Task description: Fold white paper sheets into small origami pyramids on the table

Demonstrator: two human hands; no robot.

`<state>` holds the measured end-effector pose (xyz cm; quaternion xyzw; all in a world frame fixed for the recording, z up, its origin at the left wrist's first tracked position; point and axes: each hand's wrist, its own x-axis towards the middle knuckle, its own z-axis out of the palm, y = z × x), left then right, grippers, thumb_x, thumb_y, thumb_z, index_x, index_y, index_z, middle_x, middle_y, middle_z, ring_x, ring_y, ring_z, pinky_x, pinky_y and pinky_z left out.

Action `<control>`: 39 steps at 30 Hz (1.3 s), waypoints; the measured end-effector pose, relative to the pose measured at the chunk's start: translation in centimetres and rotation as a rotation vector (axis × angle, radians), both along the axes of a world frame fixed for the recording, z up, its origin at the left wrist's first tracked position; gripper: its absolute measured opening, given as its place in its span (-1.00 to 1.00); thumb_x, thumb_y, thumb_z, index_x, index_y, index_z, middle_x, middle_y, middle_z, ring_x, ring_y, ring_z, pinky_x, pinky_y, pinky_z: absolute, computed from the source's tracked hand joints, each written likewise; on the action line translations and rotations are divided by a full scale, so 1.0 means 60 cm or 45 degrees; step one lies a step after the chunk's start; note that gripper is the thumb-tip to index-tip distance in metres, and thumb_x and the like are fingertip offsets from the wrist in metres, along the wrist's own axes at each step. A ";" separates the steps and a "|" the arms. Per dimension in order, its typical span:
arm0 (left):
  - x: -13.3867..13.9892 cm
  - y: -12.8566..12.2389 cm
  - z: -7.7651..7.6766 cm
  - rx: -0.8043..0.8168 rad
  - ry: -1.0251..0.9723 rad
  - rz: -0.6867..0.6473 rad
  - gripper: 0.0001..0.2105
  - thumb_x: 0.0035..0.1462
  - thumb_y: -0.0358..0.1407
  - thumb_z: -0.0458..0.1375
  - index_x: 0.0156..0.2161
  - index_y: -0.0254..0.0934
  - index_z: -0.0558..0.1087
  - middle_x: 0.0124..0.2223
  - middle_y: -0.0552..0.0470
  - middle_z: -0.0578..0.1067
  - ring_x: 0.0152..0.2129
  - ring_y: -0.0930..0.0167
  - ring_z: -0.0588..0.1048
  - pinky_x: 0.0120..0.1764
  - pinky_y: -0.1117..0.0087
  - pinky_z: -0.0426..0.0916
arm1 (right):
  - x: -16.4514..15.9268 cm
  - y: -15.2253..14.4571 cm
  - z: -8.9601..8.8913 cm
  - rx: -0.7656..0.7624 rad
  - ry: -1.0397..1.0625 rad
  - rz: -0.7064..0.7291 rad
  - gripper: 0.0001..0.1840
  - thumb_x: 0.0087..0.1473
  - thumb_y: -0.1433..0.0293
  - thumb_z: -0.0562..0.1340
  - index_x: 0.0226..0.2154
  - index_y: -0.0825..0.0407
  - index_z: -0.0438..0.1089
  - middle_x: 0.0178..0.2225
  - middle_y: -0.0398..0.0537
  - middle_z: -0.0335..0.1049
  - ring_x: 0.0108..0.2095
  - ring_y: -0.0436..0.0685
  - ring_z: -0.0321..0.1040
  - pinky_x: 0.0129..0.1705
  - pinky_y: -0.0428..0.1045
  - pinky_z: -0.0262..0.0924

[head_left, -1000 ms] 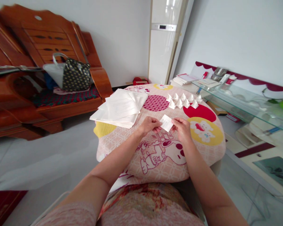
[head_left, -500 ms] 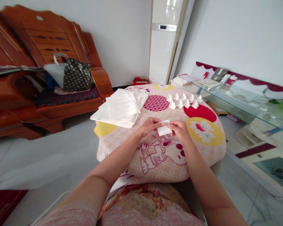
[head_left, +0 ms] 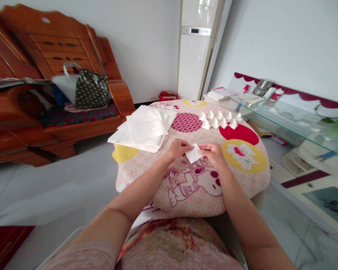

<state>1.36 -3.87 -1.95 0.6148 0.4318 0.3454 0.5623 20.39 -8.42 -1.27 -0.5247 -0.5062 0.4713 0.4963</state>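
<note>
A small folded square of white paper (head_left: 193,153) is held between my two hands, just over the near half of the table. My left hand (head_left: 179,149) pinches its left corner with thumb and fingers. On the other side, my right hand (head_left: 211,152) grips the right corner, thumb on top. The paper is turned so that one corner points towards me. Beyond the hands, several folded white paper pieces (head_left: 214,123) with pointed tips stand in two rows. To the left lies a stack of white paper sheets (head_left: 146,127), its top sheets askew.
A patterned cloth covers the round table (head_left: 146,172). At the right stands a glass-topped cabinet (head_left: 292,127) with papers and cups. On the left a wooden sofa (head_left: 59,45) holds a dark patterned bag (head_left: 91,89). A tall white air conditioner (head_left: 195,63) stands behind.
The folded paper has been turned from lying square to standing on a corner, and shifted slightly left. The fingers of both hands have changed their hold on it.
</note>
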 end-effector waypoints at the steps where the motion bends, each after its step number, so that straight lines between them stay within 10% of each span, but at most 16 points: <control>1: -0.001 0.002 -0.002 0.006 0.069 0.007 -0.69 0.06 -0.15 0.35 -0.52 -0.34 0.44 -0.60 0.13 0.44 -0.67 0.55 0.36 -0.55 0.53 0.26 | 0.001 0.003 -0.004 -0.009 -0.013 -0.011 -0.60 -0.34 0.29 0.40 -0.32 0.09 0.54 -0.51 -0.11 0.53 -0.65 -0.03 0.26 -0.61 -0.09 0.15; 10: 0.002 0.002 0.004 0.538 0.888 0.094 -0.82 0.12 -0.28 0.28 -0.47 -0.30 0.56 -0.53 0.05 0.49 -0.49 0.41 0.44 -0.35 0.43 0.28 | 0.005 0.026 -0.034 0.168 -0.716 -0.198 -0.83 -0.21 0.47 0.38 -0.42 -0.01 0.56 -0.47 -0.06 0.56 -0.39 0.16 0.48 -0.33 -0.02 0.31; 15: 0.008 -0.002 0.001 0.608 1.091 0.075 -0.81 0.18 -0.21 0.26 -0.35 -0.30 0.59 -0.37 -0.06 0.57 -0.37 0.32 0.51 -0.24 0.37 0.35 | -0.001 0.019 -0.034 0.212 -0.618 -0.100 -0.87 -0.13 0.48 0.31 -0.42 0.01 0.55 -0.50 -0.10 0.54 -0.46 0.11 0.45 -0.40 -0.06 0.28; 23: 0.013 -0.004 -0.012 0.858 0.888 -0.097 -0.85 0.09 -0.48 0.19 -0.23 -0.29 0.55 -0.23 -0.03 0.58 -0.25 0.35 0.53 -0.11 0.37 0.39 | 0.001 0.016 -0.030 0.020 -0.507 0.035 -0.84 -0.25 0.56 0.31 -0.47 0.07 0.52 -0.60 -0.20 0.45 -0.61 0.00 0.33 -0.53 -0.11 0.18; 39: 0.007 0.000 -0.008 0.698 0.795 -0.237 -0.65 -0.14 -0.32 0.42 -0.18 -0.32 0.54 -0.29 0.02 0.53 -0.37 0.37 0.48 -0.26 0.40 0.37 | 0.009 0.018 -0.026 -0.031 -0.778 -0.039 -0.83 -0.27 0.56 0.37 -0.49 0.04 0.53 -0.65 -0.20 0.41 -0.59 0.04 0.34 -0.49 -0.09 0.16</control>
